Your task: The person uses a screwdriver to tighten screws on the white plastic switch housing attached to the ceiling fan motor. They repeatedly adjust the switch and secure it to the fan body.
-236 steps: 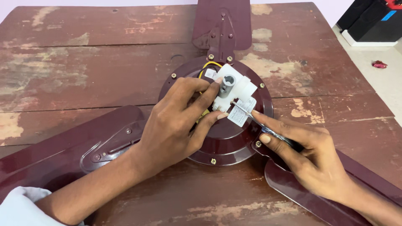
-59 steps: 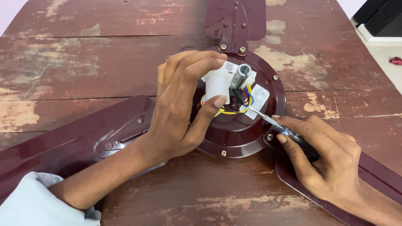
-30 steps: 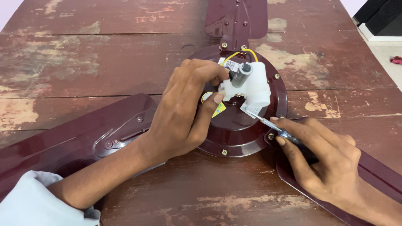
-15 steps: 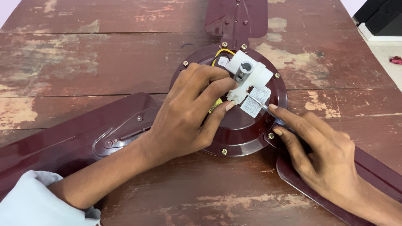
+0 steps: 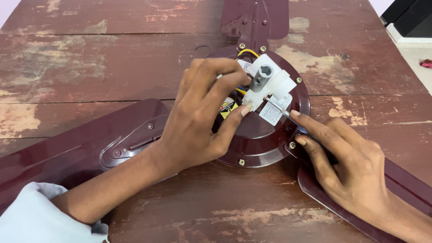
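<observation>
Far left, out past the wrist of the left hand [image 5: 202,121]: a pale sleeve [image 5: 40,216] over a maroon fan blade [image 5: 67,153], lying flat on the worn wooden table [image 5: 90,58], with the blade's bracket [image 5: 130,144] just beside the heel of that hand. Left hand itself curled over the middle of the round maroon motor housing [image 5: 261,139], fingers closed around the white block [image 5: 270,83], thumb tip pressed to its lower edge. Block raised off the housing and tilted, at the fingertips, with a grey shaft [image 5: 261,77] through it and yellow wires [image 5: 245,52] looping out just beyond the fingers. Between the two hands: the thin metal shank of a screwdriver [image 5: 276,107], tip touching the block's lower right side, just above a small white label [image 5: 273,114]. Right hand [image 5: 351,166] clamped on the screwdriver, forefinger laid along the shank, handle hidden under the palm. Under that hand, a second blade [image 5: 324,198]; beyond both hands, a third [image 5: 256,18]. Judging by the grip: in the middle of working a fastening on the block, steadied from the left and driven from the right. Calls next for a seated tip, a square shank, a firm hold on the block, and no strain on the wires.
</observation>
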